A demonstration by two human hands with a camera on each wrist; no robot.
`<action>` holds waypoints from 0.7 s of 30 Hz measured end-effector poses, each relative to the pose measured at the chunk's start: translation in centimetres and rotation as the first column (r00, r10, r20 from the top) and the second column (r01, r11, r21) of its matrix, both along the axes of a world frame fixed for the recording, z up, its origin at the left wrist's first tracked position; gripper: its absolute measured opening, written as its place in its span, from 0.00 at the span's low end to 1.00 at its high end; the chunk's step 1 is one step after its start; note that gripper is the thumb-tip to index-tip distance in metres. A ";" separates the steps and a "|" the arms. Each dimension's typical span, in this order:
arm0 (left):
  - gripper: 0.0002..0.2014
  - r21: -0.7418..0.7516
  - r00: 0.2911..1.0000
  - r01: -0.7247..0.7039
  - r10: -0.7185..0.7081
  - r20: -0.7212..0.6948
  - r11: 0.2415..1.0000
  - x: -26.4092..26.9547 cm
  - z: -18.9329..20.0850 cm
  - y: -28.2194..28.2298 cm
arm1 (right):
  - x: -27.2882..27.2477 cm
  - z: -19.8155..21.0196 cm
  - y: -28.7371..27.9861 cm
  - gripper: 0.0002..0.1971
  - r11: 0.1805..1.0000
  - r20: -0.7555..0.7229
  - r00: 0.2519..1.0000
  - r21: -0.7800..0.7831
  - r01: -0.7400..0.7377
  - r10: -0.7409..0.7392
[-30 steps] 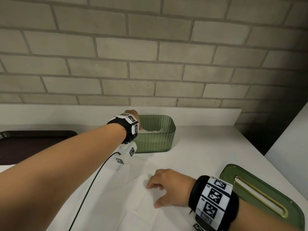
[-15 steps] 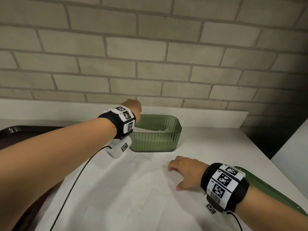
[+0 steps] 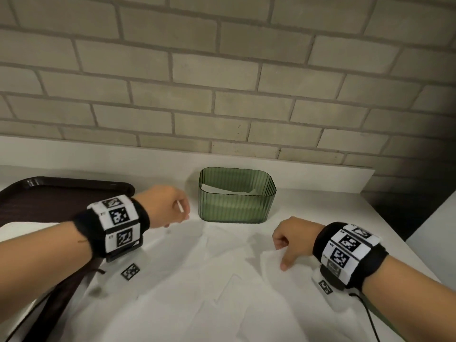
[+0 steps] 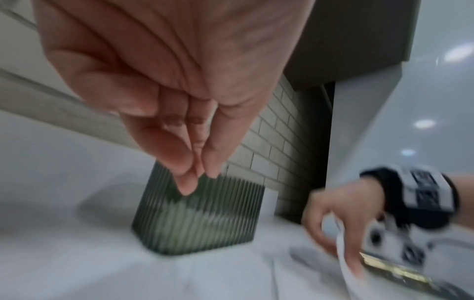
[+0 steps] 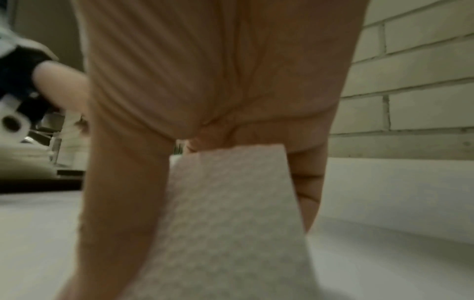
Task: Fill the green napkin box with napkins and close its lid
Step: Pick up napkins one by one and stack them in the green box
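The right hand (image 3: 293, 239) pinches 1 white embossed paper napkin (image 5: 231, 213) up off the white counter (image 3: 320, 208); the left hand (image 3: 167, 206) hovers with straight fingers, empty. Beyond both stands the open ribbed green napkin box (image 3: 237, 206), long axis left-right, left hand nearer.

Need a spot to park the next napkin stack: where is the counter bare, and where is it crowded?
Bare: counter right of the box, to the counter's right edge; a strip behind the box, under the ledge. Crowded: napkins cover the front between both hands; tray fills the left.
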State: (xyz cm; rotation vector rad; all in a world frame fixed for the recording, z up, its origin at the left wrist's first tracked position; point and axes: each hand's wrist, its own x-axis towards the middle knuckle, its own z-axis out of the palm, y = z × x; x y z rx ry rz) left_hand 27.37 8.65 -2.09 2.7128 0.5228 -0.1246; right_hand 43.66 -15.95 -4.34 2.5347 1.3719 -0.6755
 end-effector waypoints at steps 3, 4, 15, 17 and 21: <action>0.15 0.040 0.981 0.046 -0.037 -0.191 0.998 -1.4 -2.3 0.0 | 0.6 2.8 -0.3 0.09 0.999 -0.001 0.999 0.028 0.032 -0.032; 0.19 0.044 0.967 0.063 -0.050 -0.249 0.997 -1.7 -3.1 0.0 | 0.8 3.9 -0.3 0.07 0.999 0.038 0.999 0.032 0.030 -0.031; 0.43 0.026 0.954 0.043 -0.033 -0.296 0.999 -1.9 -6.4 1.0 | 4.7 10.7 3.2 0.14 0.647 -0.233 0.901 0.632 0.427 -0.367; 0.46 0.029 0.953 0.044 -0.033 -0.302 0.999 -1.8 -6.6 1.1 | 5.4 9.7 4.8 0.16 0.570 -0.290 0.854 0.647 0.507 -0.431; 0.49 0.032 0.954 0.043 -0.032 -0.297 0.999 -1.5 -6.8 1.1 | 6.5 7.0 7.7 0.20 0.439 -0.491 0.727 0.583 0.684 -0.479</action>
